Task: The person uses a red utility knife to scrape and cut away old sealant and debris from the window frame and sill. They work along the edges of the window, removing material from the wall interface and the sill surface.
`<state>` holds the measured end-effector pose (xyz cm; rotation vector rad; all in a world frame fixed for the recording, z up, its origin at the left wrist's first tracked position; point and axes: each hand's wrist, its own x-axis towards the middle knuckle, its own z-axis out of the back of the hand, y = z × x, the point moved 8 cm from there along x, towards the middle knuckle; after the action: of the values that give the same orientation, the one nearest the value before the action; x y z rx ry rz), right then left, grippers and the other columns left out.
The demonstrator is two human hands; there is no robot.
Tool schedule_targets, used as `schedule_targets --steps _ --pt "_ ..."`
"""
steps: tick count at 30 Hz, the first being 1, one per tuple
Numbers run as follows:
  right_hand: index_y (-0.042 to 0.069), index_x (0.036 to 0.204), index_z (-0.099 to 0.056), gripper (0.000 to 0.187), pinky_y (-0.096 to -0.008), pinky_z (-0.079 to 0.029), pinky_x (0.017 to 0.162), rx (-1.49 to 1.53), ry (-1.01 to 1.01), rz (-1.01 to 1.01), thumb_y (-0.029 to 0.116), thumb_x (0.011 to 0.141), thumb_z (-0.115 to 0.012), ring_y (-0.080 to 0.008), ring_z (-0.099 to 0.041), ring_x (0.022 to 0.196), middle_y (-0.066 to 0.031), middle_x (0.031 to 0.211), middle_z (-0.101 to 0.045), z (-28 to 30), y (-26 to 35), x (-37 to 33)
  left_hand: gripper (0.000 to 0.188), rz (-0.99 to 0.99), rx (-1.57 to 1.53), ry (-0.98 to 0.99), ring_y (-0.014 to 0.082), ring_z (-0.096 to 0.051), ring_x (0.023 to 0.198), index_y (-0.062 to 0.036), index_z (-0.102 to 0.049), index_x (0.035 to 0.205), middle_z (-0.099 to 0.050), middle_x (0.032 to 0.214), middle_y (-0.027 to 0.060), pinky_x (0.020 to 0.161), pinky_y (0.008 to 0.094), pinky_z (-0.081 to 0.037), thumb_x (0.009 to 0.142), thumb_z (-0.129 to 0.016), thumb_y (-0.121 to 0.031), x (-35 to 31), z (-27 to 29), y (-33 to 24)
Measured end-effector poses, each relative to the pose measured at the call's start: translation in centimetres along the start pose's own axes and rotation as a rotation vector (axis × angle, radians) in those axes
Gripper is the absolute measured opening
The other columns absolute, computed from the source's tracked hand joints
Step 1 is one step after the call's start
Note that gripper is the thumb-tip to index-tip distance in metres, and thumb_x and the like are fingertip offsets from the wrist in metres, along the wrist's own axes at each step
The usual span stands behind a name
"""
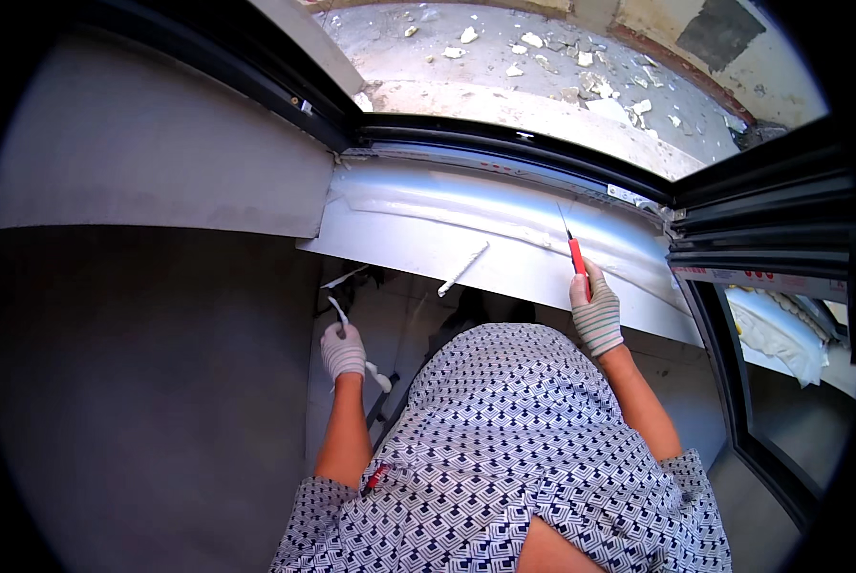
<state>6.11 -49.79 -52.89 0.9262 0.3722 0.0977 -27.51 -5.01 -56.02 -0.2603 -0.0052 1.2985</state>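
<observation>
My right hand [597, 310], in a striped knit glove, is closed round the red handle of a knife [576, 256]. Its thin blade points away from me over the white windowsill [399, 234]. Lower down at the left, my gloved left hand [342, 352] is closed on a bent strip of white foam [378, 378], whose ends stick out above and below the fist. A second white foam strip [463, 268] lies slantwise across the sill's front edge, between my hands. Loose clear plastic film [447, 218] runs along the sill.
A black window frame [524, 143] borders the sill, with an open sash [748, 401] at my right. Beyond the window, pale rubble [605, 86] litters a grey surface. A grey wall panel [160, 143] stands at the left. Rolled white material [777, 334] shows through the sash.
</observation>
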Motion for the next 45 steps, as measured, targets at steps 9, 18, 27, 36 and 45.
schedule_targets --steps 9,18,27,36,45 --pt "0.009 0.140 -0.058 0.042 -0.0393 -0.054 0.077 -0.055 0.092 0.081 0.028 0.103 -0.056 -0.0289 -0.066 0.077 -0.0192 0.089 -0.067 -2.3 5.2 0.3 0.041 -0.464 -0.228 -0.126 0.0339 -0.066 0.103 -0.0061 -0.067 0.124 -0.067 0.118 0.0174 0.094 0.0467 -0.052 0.089 -0.070 -0.028 7.0 5.1 -25.9" --pt "0.008 0.138 -0.059 0.040 -0.0382 -0.054 0.076 -0.084 0.131 0.072 0.025 0.102 -0.057 -0.0272 -0.066 0.076 -0.0187 0.090 -0.068 -2.4 6.9 -1.4 0.065 -0.540 0.034 -0.212 0.0412 -0.050 0.127 -0.0024 -0.057 0.136 -0.050 0.143 0.0226 0.110 0.0491 -0.043 0.085 -0.072 -0.040 10.8 3.3 -31.9" --pt "0.006 0.137 -0.060 0.041 -0.0387 -0.054 0.078 -0.096 0.143 0.043 0.025 0.101 -0.058 -0.0284 -0.067 0.079 -0.0194 0.092 -0.069 -2.7 6.9 -1.6 0.050 -0.610 0.030 -0.206 0.0403 -0.057 0.120 -0.0035 -0.068 0.120 -0.056 0.136 0.0226 0.103 0.0497 -0.048 0.086 -0.071 -0.040 10.9 4.4 -31.4" --pt "0.011 0.136 -0.061 0.039 -0.0466 -0.055 0.079 -0.230 0.270 0.417 0.027 0.101 -0.058 -0.0411 -0.070 0.088 -0.0229 0.100 -0.071 -6.7 15.6 4.8 0.036 -0.773 -0.318 -0.171 0.0373 -0.058 0.116 -0.0039 -0.068 0.117 -0.063 0.125 0.0176 0.102 0.0477 -0.048 0.086 -0.072 -0.021 3.0 3.6 -28.3" --pt "0.013 0.134 -0.058 0.034 -0.0519 -0.053 0.068 -0.446 0.382 0.780 0.027 0.104 -0.053 -0.0424 -0.068 0.079 -0.0217 0.087 -0.070 -14.6 24.7 11.3 0.034 -0.861 -0.378 -0.147 0.0371 -0.057 0.114 -0.0049 -0.068 0.117 -0.063 0.122 0.0156 0.101 0.0489 -0.047 0.085 -0.069 -0.013 -2.4 1.7 -27.3"
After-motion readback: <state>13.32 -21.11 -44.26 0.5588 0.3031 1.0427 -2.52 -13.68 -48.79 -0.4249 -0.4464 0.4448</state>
